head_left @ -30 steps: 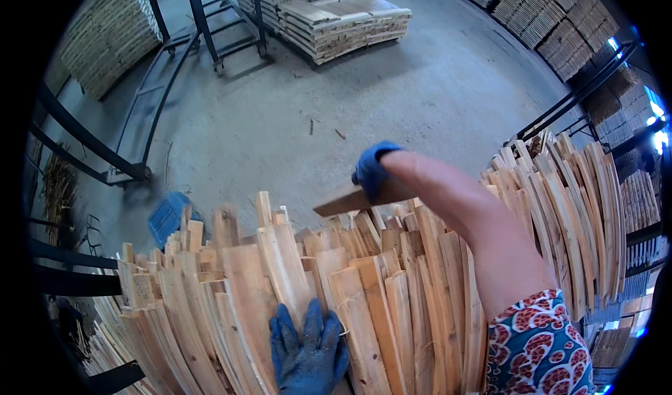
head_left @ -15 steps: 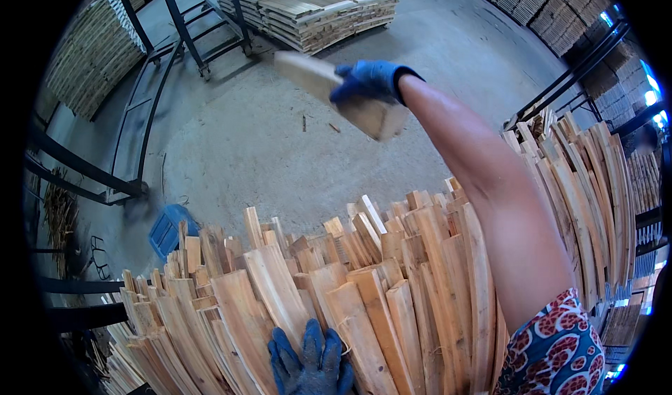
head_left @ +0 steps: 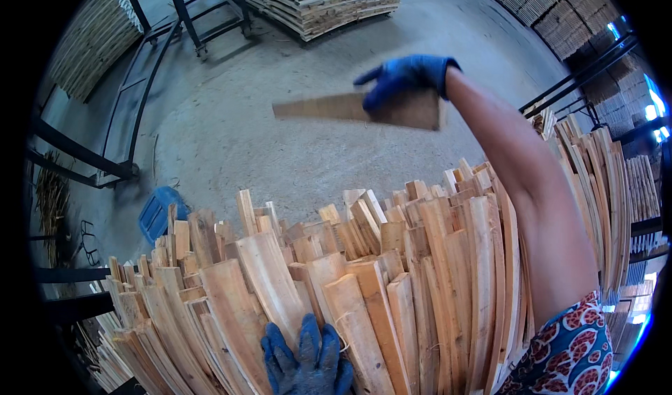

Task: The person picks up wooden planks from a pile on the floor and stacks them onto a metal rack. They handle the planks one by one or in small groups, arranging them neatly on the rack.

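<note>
A wooden board [head_left: 318, 108], blurred by motion, is held up over the floor beyond the stacked wood. My right hand [head_left: 406, 83], in a blue glove, grips it near its right end; one finger sticks out above its upper edge. The board lies nearly level, with its narrower-looking end to the left. At the lower edge my left hand [head_left: 308, 360], also gloved in blue, rests flat with fingers spread on a pale plank [head_left: 269, 272]. That plank leans among many upright wooden slats [head_left: 441, 283] packed close in front of me.
A blue plastic object [head_left: 159, 215] lies on the floor at left. Dark metal wheeled frames [head_left: 143, 90] stand beyond it. A low stack of boards [head_left: 336, 6] sits at the far side, and more upright slats [head_left: 595, 185] line the right.
My right hand has shifted right and slightly up with the board, which has turned from a slant to nearly level. My left hand stays on the plank. The view has tilted slightly.
</note>
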Action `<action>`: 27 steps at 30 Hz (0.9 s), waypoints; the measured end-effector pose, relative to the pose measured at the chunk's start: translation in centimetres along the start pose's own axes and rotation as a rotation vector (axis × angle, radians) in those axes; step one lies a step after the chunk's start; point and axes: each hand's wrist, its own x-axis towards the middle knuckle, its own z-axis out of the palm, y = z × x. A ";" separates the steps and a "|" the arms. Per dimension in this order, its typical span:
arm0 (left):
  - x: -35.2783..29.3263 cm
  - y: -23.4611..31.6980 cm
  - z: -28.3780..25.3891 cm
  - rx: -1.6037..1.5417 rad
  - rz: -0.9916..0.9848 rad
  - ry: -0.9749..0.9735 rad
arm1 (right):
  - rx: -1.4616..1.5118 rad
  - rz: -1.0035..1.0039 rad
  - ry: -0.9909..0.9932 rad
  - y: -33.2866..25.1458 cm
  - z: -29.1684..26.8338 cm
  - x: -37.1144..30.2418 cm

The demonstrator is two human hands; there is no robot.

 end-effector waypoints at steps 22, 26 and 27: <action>-0.3 -0.3 1.3 0.029 0.084 0.274 | 0.236 -0.158 0.135 6.9 1.2 -0.8; -0.4 -0.1 1.9 0.052 0.089 0.278 | 0.563 -0.436 0.404 3.9 1.9 5.8; -0.3 0.0 1.7 0.043 0.082 0.260 | 0.653 -0.444 0.347 2.8 2.9 7.4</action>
